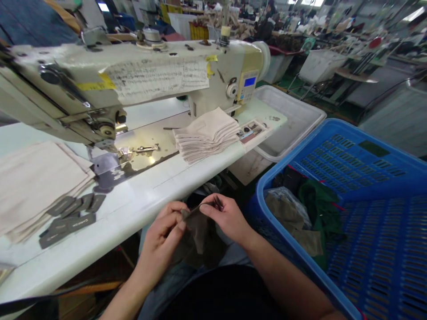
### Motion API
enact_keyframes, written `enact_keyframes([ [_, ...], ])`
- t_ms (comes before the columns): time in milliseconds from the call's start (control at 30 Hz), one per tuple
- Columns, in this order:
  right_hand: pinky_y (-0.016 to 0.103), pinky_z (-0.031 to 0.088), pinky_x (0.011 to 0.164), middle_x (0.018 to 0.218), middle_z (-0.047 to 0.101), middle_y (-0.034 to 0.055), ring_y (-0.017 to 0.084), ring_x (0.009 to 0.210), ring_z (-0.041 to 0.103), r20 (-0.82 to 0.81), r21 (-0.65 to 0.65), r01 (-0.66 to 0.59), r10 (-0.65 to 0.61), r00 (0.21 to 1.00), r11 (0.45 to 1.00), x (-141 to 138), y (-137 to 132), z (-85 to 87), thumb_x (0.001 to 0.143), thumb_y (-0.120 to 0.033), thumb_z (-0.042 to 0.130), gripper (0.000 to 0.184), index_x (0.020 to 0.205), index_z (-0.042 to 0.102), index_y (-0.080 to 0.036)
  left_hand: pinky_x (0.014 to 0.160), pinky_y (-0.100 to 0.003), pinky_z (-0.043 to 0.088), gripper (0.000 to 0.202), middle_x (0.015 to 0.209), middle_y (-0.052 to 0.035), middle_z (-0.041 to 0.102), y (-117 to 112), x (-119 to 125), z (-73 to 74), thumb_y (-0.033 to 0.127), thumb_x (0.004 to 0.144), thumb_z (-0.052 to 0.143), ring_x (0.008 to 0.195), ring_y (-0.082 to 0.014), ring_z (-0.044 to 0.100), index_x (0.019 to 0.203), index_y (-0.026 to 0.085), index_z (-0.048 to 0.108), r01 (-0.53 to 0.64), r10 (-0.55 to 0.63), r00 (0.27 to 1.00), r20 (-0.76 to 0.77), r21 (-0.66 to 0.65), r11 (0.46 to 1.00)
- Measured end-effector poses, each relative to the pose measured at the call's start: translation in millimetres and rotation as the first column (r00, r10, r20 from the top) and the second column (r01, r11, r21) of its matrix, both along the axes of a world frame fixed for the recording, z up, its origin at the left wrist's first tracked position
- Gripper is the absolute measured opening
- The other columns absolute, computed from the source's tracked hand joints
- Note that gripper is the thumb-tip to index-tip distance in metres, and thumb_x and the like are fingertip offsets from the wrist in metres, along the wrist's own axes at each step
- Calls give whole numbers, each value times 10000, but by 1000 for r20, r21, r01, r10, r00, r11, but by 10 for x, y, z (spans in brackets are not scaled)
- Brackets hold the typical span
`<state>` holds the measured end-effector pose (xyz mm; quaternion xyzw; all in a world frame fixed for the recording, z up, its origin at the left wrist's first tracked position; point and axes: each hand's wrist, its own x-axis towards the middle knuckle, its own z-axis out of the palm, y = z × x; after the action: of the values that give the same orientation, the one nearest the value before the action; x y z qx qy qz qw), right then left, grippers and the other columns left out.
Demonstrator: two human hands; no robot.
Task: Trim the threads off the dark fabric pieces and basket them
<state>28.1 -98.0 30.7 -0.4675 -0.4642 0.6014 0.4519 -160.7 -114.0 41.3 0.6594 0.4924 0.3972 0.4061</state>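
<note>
Head view: left hand (163, 229) and right hand (227, 218) each pinch the brown fabric piece's (200, 235) top edge, stretching it flat over the lap, near the table (167, 186).

White sewing table (167, 184) bears a cream industrial sewing machine (133, 80), a folded stack of beige cloth pieces (208, 135), flat beige fabric sheets (36, 178) and dark grey labels (71, 215).

Pinched between both hands, the dark cloth piece (200, 235) looks matt and soft, perhaps a thin woven fabric. Beyond the grip, the table (150, 195) is smooth, glossy white; the sewing machine (133, 75) is painted metal with paper taped on. Right of the grip, the blue basket (367, 186) is slotted plastic.
</note>
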Motion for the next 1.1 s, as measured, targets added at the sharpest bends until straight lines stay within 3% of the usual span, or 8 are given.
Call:
enact_keyframes([
  [167,322,505,735,775,649,22,188,746,619,176,-18,48,-44,983,999,-25,104,-239,817,-336,674,174,851,675,-165,793,-300,511,300,952,-51,635,11,19,-125,370,945,551,899,-207,622,722,232,697,-31,31,998,-53,-8,999],
  [267,403,530,846,1038,664,94,244,910,654,445,121,161,-199,873,979,19,29,-152,845,-330,671,339,1135,644,-156,856,-327,508,308,1007,-60,660,24,9,-148,380,956,537,971,-223,629,733,233,688,-51,55,989,-139,35,998],
  [333,435,521,911,1177,620,138,264,1018,643,506,259,191,-302,808,947,54,-69,-18,917,-358,609,424,1285,569,-150,850,-329,508,301,983,-55,658,16,2,-131,374,963,527,956,-222,622,733,234,661,-56,67,982,-178,69,996],
  [367,429,510,948,1205,610,147,257,1067,633,485,320,154,-302,821,935,63,-121,54,973,-344,529,389,1308,554,-146,837,-327,509,296,959,-51,650,8,4,-117,368,968,521,934,-219,616,733,236,643,-54,69,979,-190,81,995],
  [467,352,509,940,1095,657,102,206,1031,645,417,369,-87,-82,905,925,35,-251,212,1048,-271,379,315,1236,612,-170,818,-326,510,281,921,-46,627,-16,36,-79,355,978,500,906,-219,598,746,239,605,-47,71,975,-211,115,992],
  [567,292,519,805,869,680,35,174,821,662,432,284,-252,111,895,925,-58,-304,230,1055,-239,389,299,1183,653,-185,818,-334,506,300,902,-48,618,-21,74,-59,356,980,484,909,-225,594,717,238,567,-44,74,970,-230,130,991],
  [733,283,500,729,845,701,43,182,760,679,514,187,-250,122,849,950,-167,-287,129,1042,-219,427,292,1256,610,-145,818,-351,504,290,880,-46,621,-5,80,-45,359,957,493,884,-230,591,700,238,554,-63,93,962,-255,121,991],
  [1100,299,490,756,881,730,41,203,809,697,598,188,-312,143,789,931,-163,-217,141,1048,-225,418,246,1189,616,-193,778,-341,503,271,849,-40,619,6,104,-11,333,911,518,860,-228,594,661,235,558,-99,117,964,-241,85,991],
])
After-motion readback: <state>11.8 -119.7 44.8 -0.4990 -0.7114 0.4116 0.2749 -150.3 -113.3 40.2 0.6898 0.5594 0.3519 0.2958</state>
